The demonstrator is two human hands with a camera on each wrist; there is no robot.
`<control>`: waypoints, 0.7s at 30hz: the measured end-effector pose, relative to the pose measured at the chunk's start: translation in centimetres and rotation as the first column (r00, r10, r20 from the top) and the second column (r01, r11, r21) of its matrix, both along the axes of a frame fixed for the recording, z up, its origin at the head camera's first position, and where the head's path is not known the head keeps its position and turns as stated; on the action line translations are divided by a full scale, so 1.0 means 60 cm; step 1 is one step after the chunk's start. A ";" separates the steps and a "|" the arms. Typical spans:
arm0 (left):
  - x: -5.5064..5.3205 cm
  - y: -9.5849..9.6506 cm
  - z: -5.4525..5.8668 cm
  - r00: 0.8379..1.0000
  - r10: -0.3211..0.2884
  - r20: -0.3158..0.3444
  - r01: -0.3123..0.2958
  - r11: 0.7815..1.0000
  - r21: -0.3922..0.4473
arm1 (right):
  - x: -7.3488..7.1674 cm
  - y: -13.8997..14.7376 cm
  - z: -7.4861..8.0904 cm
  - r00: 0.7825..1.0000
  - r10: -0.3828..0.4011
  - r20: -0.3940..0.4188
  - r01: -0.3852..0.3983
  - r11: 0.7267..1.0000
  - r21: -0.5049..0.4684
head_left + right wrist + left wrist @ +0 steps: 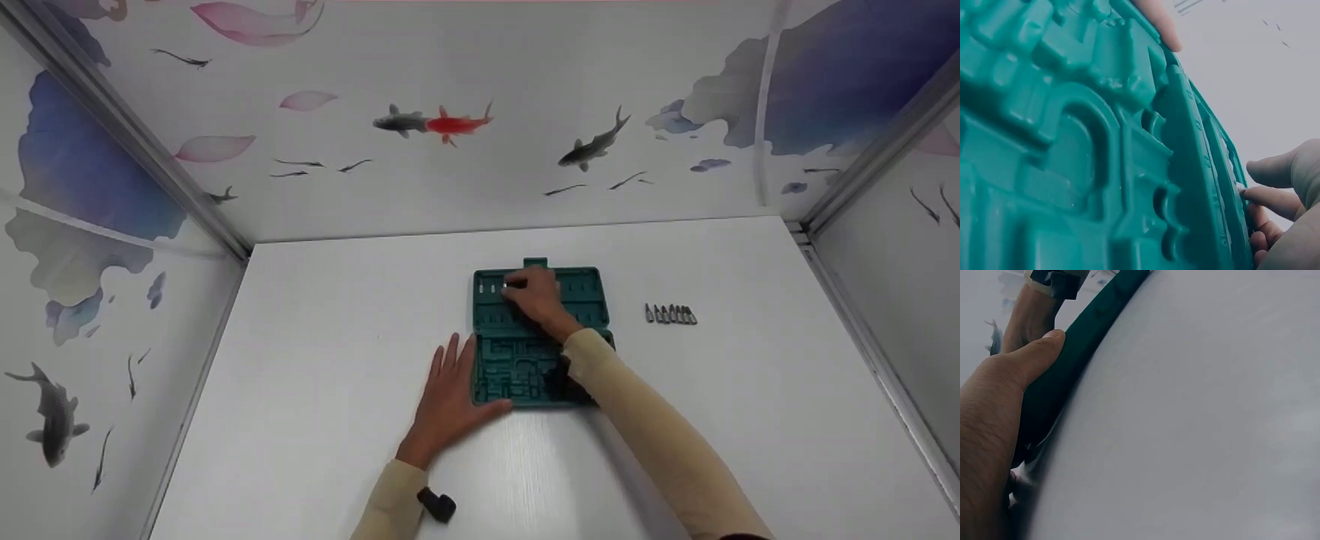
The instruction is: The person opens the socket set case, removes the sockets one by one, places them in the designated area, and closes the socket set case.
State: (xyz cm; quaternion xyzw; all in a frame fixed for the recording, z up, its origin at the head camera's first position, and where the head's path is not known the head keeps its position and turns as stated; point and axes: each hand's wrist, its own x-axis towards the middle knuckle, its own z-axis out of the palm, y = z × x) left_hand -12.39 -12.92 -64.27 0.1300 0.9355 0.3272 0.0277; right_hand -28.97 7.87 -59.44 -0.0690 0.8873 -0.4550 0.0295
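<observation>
Touching a seemingly light, stiff case (514, 367) at its easily grasped rim (540, 406), the left hand (444, 397) splayed; the right hand (536, 295) held thumb and forefinger apart.

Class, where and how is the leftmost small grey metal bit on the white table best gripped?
Probably pinch the bit by its broader near end, coming from the left: its far end tapers, bare table lies leftward, neighbouring bits crowd its right.
</observation>
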 end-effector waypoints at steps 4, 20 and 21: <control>-0.001 -0.001 -0.002 1.000 -0.002 -0.005 0.002 1.000 0.000 | -0.001 -0.010 0.001 0.998 -0.070 0.008 0.070 0.997 -0.025; -0.004 -0.002 -0.004 1.000 -0.017 -0.026 0.017 1.000 -0.009 | 0.013 -0.012 -0.017 0.973 -0.162 -0.161 0.131 0.973 -0.192; -0.004 -0.003 -0.004 0.999 -0.020 -0.031 0.020 1.000 -0.011 | 0.013 -0.009 -0.017 0.972 -0.158 -0.176 0.121 0.971 -0.204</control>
